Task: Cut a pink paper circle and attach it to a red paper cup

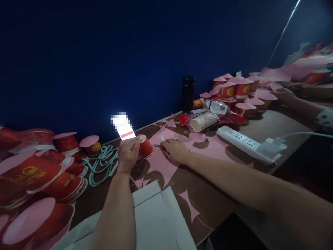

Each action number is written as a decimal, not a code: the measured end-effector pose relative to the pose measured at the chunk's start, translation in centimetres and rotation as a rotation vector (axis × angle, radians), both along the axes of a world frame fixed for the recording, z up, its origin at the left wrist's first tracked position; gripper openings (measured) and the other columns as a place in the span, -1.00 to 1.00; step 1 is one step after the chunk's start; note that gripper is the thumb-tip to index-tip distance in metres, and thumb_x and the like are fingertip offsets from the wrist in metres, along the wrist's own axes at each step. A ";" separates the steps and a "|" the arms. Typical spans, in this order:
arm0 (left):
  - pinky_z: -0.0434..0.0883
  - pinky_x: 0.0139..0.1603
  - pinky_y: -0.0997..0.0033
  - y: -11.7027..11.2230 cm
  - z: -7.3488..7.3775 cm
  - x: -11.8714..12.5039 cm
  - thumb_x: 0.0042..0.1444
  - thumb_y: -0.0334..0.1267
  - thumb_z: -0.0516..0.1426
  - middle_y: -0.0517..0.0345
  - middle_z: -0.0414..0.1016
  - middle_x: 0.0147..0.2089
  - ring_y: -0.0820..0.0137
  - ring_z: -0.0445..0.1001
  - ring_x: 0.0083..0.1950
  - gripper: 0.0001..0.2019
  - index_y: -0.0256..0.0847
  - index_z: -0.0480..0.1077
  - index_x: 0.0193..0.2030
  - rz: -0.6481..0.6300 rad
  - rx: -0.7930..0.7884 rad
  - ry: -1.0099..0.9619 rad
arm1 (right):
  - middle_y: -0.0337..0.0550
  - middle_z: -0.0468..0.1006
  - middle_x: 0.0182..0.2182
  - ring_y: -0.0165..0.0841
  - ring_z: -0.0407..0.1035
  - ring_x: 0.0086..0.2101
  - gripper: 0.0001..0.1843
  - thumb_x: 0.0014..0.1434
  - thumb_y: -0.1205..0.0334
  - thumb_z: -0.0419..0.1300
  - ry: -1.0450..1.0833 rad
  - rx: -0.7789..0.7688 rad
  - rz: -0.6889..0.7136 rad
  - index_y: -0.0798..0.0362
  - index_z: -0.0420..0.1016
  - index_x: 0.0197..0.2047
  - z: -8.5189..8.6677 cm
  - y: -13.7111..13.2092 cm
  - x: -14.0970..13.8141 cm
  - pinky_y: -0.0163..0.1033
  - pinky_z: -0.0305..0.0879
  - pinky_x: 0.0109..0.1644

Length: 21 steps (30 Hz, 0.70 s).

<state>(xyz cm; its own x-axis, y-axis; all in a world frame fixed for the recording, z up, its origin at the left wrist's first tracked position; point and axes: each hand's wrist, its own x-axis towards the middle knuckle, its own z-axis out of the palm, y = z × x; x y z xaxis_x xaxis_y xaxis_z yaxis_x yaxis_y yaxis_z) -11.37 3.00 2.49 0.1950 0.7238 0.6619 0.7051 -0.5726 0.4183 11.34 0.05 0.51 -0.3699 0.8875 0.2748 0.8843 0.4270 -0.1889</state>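
Note:
My left hand [128,152] is closed around a small red paper cup [145,147], held on its side just above the table. My right hand [174,150] rests on a pink paper sheet [158,161] with round holes cut out of it, fingers closed on a pen [161,138] or similar thin tool. A lit phone [125,129] leans just behind the cup.
Red cups with pink lids are piled at the left [31,173] and the back right [239,91]. A white power strip [244,143], a black flask [188,93], a sleeve of white cups [204,121], a teal cord [101,163] and a white box [156,215] lie around. Another person's hand [286,93] reaches in at right.

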 end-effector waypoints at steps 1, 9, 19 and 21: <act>0.38 0.08 0.16 0.0 -0.1 0.0 0.19 -0.07 0.06 0.07 0.61 -0.11 0.26 0.51 -0.03 -0.71 -0.14 0.56 -0.19 -0.004 0.001 -0.002 | -0.03 0.49 -0.06 -0.17 0.36 -0.05 -0.70 0.30 0.13 0.00 -0.005 -0.001 -0.016 -0.04 0.37 0.04 -0.1 0.1 0.0 -0.12 0.20 -0.04; 0.34 0.14 0.14 -0.1 -1.0 0.2 0.04 -0.11 0.24 0.06 0.54 -0.01 0.27 0.46 0.03 -0.70 -0.15 0.48 -0.10 -0.026 0.062 -0.027 | 0.02 0.49 -0.07 -0.10 0.33 -0.07 -0.68 0.32 0.19 -0.08 -0.065 0.002 -0.133 -0.02 0.37 0.05 0.0 0.6 1.3 -0.06 0.19 -0.08; 0.35 0.12 0.11 -0.4 0.0 -0.9 0.08 -0.18 0.21 0.01 0.48 -0.03 0.23 0.42 0.04 -0.69 -0.20 0.44 -0.03 0.204 0.213 -0.145 | 0.01 0.49 -0.02 -0.09 0.34 -0.04 -0.66 0.29 0.14 -0.01 0.029 0.061 -0.124 -0.03 0.33 0.10 0.8 0.7 1.5 -0.05 0.13 -0.02; 0.31 0.16 0.04 -0.3 0.3 -1.9 0.10 -0.19 0.19 -0.07 0.46 0.00 0.19 0.37 0.09 -0.67 -0.24 0.42 0.01 0.329 0.313 -0.216 | -0.01 0.49 -0.01 -0.10 0.34 -0.02 -0.65 0.28 0.17 0.01 0.060 0.087 -0.094 -0.04 0.33 0.11 0.8 0.7 1.4 -0.05 0.12 -0.01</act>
<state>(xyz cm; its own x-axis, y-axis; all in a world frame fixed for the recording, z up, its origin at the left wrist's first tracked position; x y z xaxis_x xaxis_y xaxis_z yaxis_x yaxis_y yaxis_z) -13.26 2.68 2.76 -0.1756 0.4843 0.8571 0.7857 -0.4556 0.4184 12.75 0.75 1.35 -0.2664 0.8893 0.3716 0.9096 0.3595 -0.2082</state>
